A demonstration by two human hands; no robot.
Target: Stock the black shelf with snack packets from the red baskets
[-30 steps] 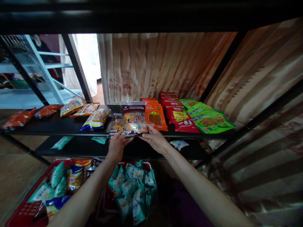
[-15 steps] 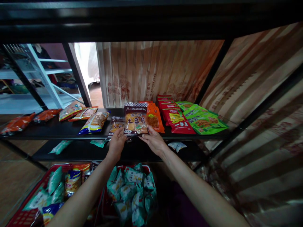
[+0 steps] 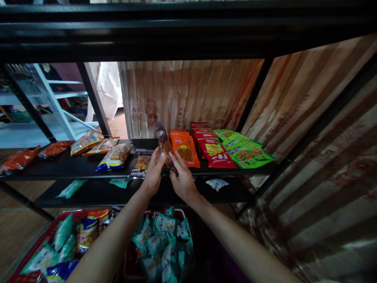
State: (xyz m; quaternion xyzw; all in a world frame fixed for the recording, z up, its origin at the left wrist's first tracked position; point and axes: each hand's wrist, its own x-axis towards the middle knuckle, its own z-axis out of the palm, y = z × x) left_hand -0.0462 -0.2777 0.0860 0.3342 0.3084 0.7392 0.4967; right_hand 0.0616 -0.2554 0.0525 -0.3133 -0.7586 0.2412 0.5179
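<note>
Between my two hands, above the front of the shelf, a dark brown bag of potato chips (image 3: 165, 146) is turned nearly edge-on and tilted. My left hand (image 3: 154, 169) presses its left side, thumb toward me. On the other side my right hand (image 3: 182, 177) has its fingers against the bag. A like brown bag (image 3: 141, 162) lies on the shelf just left of my left hand. Right of the held bag are orange snack packets (image 3: 185, 149), then overlapping red packets (image 3: 216, 151) and green packets (image 3: 247, 151).
The black shelf (image 3: 88, 169) also bears yellow-and-blue and orange bags at left. A lower shelf (image 3: 97, 192) holds a few small packets. Below stand a red basket (image 3: 32, 255) of mixed snacks and another basket of teal bags (image 3: 163, 239). A shelf post (image 3: 255, 94) rises at right.
The held bag has turned from facing me to nearly edge-on. My hands have come closer together, moving from its lower corners to its sides. The view has shifted slightly.
</note>
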